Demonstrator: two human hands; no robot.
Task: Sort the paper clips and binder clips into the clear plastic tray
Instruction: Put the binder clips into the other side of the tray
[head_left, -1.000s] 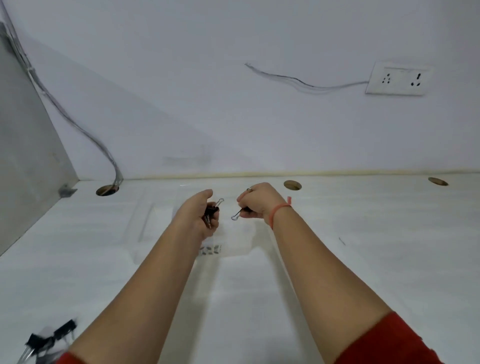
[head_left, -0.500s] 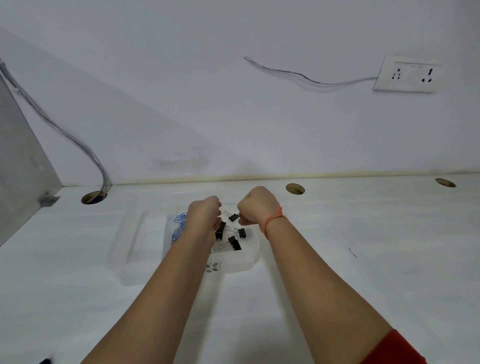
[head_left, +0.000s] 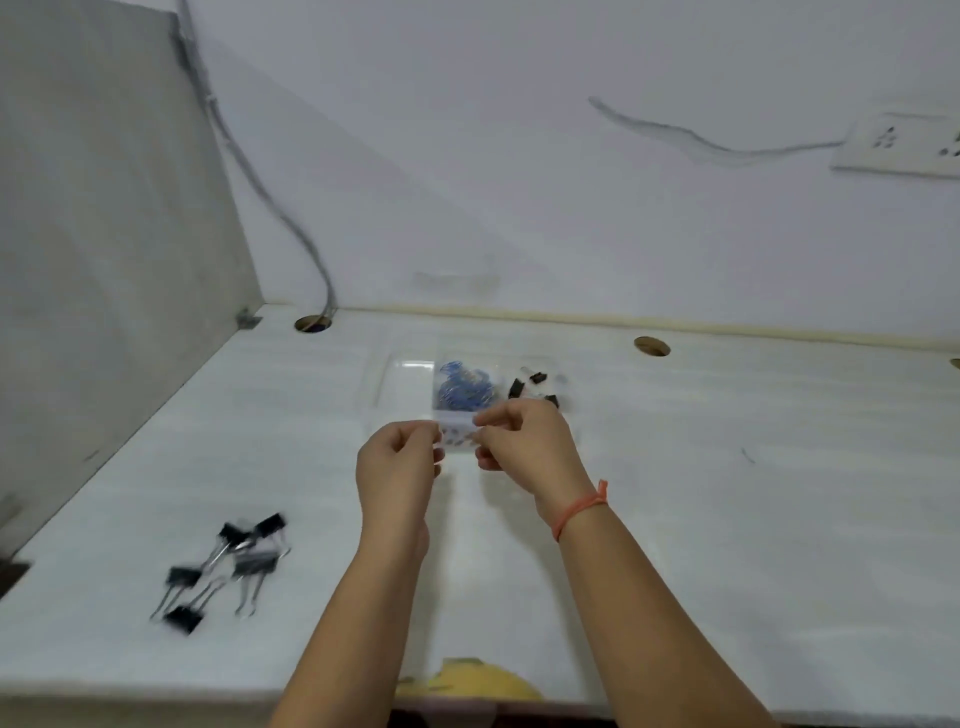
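Note:
The clear plastic tray (head_left: 402, 387) lies at the back middle of the white desk. Its middle compartment holds blue paper clips (head_left: 464, 387) and its right compartment holds several black binder clips (head_left: 530, 383); the left compartment looks bare. Just in front of the tray hover my left hand (head_left: 397, 467) and my right hand (head_left: 524, 441), close together, fingers curled in, with nothing visible in either. A loose pile of black binder clips (head_left: 228, 566) lies on the desk at the front left, well away from both hands.
A grey partition (head_left: 104, 260) walls off the left side, with a cable (head_left: 291, 208) dropping into a desk hole (head_left: 312, 323). Another hole (head_left: 651, 345) is right of the tray. A wall socket (head_left: 904, 145) is at top right. A yellow object (head_left: 467, 675) pokes out below the desk's front edge.
Both hands held binder clips over the tray's right compartment, let them go there, and have drawn back toward me. The view has swung left and down, revealing the loose pile.

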